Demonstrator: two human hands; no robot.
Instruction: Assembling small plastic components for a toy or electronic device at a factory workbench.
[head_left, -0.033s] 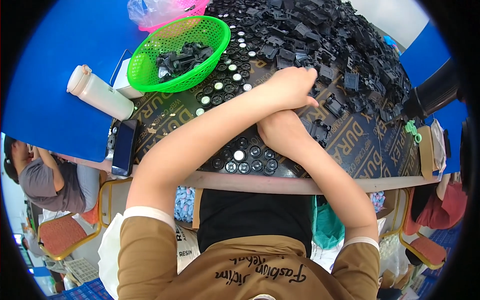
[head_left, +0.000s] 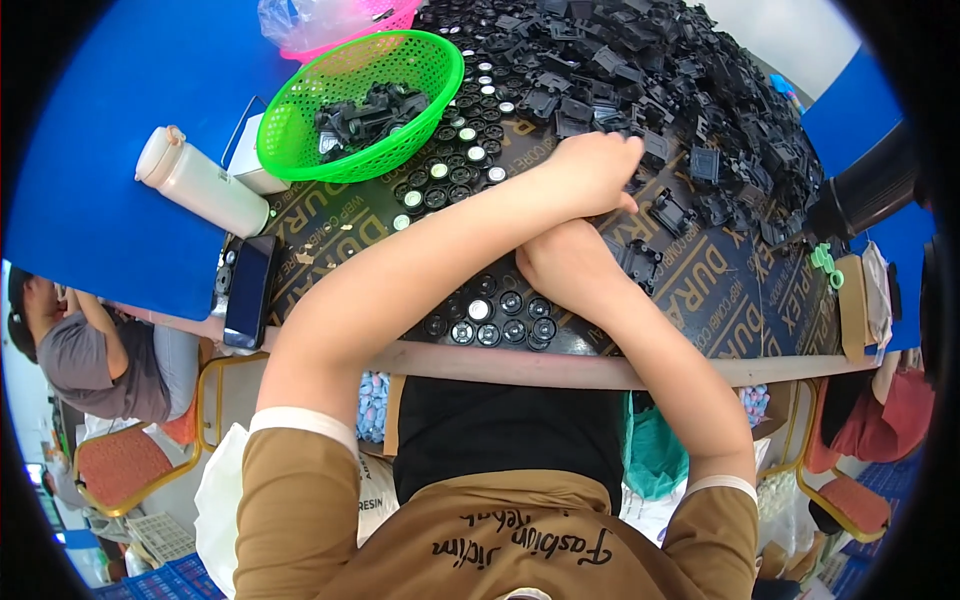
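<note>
My left forearm crosses over my right wrist above the dark printed table board [head_left: 700,300]. My left hand [head_left: 598,172] is closed, fingers curled down and thumb low, at the near edge of a heap of black plastic parts [head_left: 640,75]. Whatever it grips is hidden beneath it. Under my left wrist lies my right hand [head_left: 560,258], its fingers covered by the left arm. Beside the hands are a black chassis-like part [head_left: 672,212] and another black frame part [head_left: 640,265]. Several small black wheels [head_left: 513,303], some with white centres, lie close to the table edge.
A green mesh basket [head_left: 400,160] holding black parts stands left, with a pink basket [head_left: 400,18] behind it. Rows of wheels [head_left: 460,175] run beside it. Further left are a white bottle [head_left: 200,185] and a phone [head_left: 250,295]. A dark cylinder [head_left: 870,180] juts in right.
My left hand has shifted very slightly to the right. My right hand stays in nearly the same place under it.
</note>
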